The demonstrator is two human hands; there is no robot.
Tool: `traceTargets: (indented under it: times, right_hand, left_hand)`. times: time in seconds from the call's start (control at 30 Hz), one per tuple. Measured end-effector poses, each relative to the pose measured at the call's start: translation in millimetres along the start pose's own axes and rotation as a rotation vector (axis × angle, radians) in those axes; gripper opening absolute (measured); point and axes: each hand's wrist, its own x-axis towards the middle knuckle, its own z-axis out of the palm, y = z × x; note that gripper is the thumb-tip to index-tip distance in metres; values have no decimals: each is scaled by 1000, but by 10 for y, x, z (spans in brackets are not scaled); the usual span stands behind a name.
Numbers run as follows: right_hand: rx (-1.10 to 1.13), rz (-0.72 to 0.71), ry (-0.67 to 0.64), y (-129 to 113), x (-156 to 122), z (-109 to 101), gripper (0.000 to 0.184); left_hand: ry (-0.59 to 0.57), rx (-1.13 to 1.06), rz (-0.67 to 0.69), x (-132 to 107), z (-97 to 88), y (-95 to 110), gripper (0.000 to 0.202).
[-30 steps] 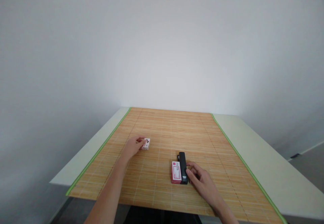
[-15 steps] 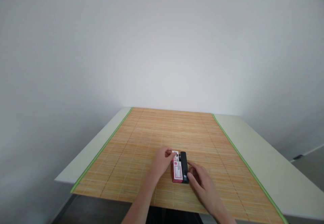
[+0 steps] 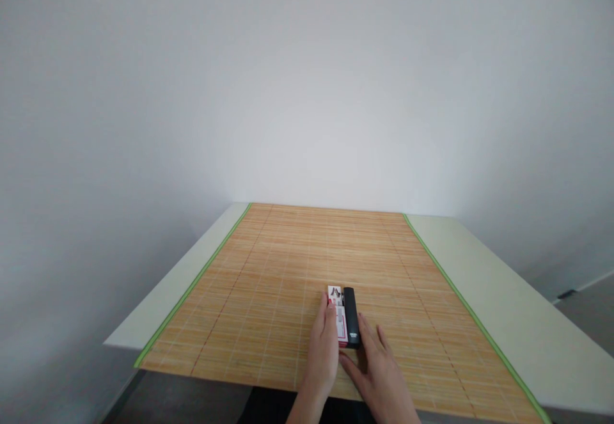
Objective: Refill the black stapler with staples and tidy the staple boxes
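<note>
Two hands closed in on the little stack.
Left hand [image 3: 323, 350] lay flat against the red-and-white cardboard box [image 3: 338, 318]; right hand [image 3: 377, 373], fingers open, touched the black stapler [image 3: 352, 321] on the bamboo mat [image 3: 268, 296], gripping nothing.

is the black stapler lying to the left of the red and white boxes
No, the black stapler lies on the right side of the red and white boxes.

I see my left hand [image 3: 322, 350] and right hand [image 3: 378, 373] bare, no rings, no watch, no gloves; both forearms uncovered, no sleeves reaching the wrists, nails short
</note>
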Motion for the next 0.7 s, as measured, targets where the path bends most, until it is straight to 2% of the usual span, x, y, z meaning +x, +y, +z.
traceTargets:
  times: [0.23,0.57,0.7]
  right_hand:
    - [105,84,34,-2,113,-21,69]
    - [195,129,84,-203,146,-191,61]
    - [195,115,69,-199,146,-198,59]
  left_hand:
    - [105,-82,60,-145,81,19,62]
    - [91,-93,42,-231,65,13,61]
    - [82,-91,16,-240,88,4,60]
